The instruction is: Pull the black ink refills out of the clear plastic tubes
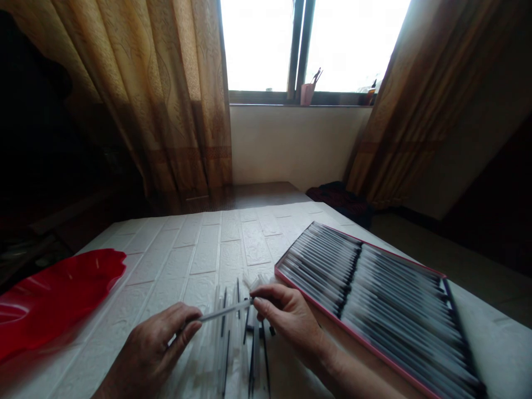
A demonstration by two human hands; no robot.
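My left hand [155, 349] and my right hand [291, 318] hold one thin clear pen tube [226, 311] between them, each pinching an end, over the white brick-patterned table [199, 249]. Under it lies a loose heap of clear tubes and dark refills [239, 343]. To the right of my right hand sits a flat pink-edged box [374, 302] packed with rows of pens.
A red plastic tray [50, 299] lies at the table's left edge. Brown curtains [166, 94] hang on both sides of a bright window, with a pink cup [307, 93] on the sill. Dark floor and furniture surround the table.
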